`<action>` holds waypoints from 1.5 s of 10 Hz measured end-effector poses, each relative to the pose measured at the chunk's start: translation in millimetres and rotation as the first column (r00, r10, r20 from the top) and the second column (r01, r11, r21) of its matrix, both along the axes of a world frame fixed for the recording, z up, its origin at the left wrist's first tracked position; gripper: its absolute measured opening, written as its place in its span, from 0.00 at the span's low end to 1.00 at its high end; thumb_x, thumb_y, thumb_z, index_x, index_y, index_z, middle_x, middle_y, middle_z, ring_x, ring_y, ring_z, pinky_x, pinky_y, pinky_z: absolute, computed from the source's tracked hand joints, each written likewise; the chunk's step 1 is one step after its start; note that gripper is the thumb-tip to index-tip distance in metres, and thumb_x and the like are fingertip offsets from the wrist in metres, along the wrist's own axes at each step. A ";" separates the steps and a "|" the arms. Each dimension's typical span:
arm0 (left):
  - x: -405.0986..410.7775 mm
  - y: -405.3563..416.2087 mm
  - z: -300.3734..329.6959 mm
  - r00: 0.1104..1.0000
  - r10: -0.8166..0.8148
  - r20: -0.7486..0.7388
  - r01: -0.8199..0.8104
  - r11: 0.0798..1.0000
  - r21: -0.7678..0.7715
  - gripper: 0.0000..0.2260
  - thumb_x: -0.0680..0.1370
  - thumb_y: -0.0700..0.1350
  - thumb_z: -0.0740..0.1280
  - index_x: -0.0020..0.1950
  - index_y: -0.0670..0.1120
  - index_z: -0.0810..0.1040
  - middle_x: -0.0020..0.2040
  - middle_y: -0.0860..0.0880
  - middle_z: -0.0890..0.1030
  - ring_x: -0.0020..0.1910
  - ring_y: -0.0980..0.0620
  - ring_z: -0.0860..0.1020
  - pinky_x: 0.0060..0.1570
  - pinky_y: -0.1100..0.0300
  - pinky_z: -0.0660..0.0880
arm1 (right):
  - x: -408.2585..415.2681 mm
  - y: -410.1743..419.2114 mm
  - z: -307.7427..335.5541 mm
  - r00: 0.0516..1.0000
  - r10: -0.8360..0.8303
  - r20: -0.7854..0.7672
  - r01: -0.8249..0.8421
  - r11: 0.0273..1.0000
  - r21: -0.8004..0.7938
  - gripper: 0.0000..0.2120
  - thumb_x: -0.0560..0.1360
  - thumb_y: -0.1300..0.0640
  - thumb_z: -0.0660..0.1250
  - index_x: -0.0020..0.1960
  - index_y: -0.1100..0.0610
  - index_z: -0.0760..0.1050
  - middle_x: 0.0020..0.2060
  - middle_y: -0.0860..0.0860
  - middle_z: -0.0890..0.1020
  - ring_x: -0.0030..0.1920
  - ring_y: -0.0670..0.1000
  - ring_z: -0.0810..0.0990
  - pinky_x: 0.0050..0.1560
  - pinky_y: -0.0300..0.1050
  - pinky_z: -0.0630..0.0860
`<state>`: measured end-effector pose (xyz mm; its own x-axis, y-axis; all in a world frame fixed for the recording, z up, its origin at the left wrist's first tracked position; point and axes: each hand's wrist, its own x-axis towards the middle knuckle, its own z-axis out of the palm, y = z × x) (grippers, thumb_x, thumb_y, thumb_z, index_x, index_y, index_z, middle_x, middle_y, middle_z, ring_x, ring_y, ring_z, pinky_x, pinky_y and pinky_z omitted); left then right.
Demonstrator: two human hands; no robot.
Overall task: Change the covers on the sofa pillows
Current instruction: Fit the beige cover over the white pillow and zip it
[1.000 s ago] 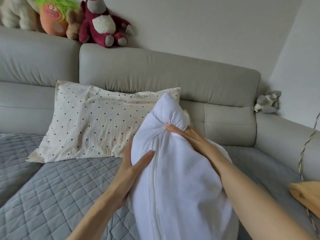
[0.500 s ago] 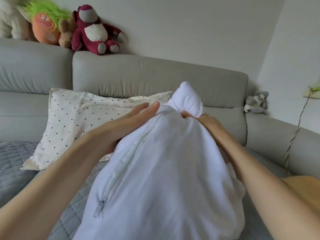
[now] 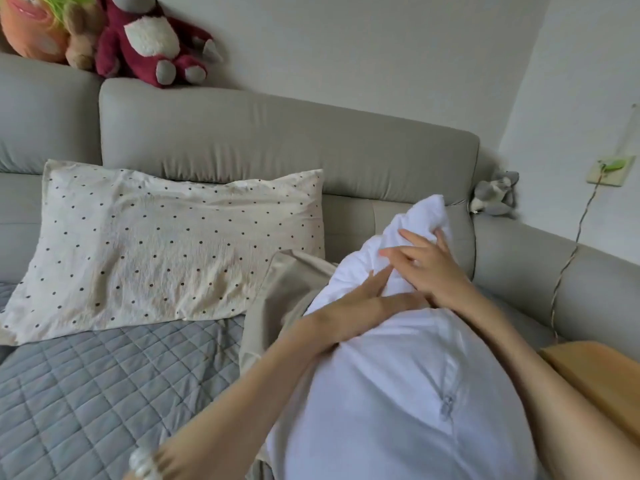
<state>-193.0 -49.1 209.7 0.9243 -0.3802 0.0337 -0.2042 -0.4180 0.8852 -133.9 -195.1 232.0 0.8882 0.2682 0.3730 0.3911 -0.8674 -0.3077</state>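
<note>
Two hands (image 3: 374,299) on one of two pillows (image 3: 398,393).

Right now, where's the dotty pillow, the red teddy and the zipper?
dotty pillow (image 3: 166,251), head view, middle of its cover.
red teddy (image 3: 149,36), head view, its white tummy.
zipper (image 3: 447,408), head view, the pull tab.

Both forearms are reaching forward; left hand (image 3: 377,299) is lying flat with fingers extended, right hand (image 3: 429,268) is spreading its fingers just above it, blurred.
</note>
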 end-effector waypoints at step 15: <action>-36.0 160.7 2.4 0.829 0.558 0.028 -0.559 0.829 0.029 0.08 0.78 0.41 0.60 0.39 0.41 0.69 0.33 0.47 0.68 0.28 0.55 0.65 0.21 0.70 0.61 | -85.4 139.3 -5.0 0.907 0.340 0.248 -0.333 0.940 -0.072 0.44 0.64 0.31 0.65 0.74 0.43 0.52 0.75 0.52 0.54 0.75 0.54 0.52 0.68 0.46 0.56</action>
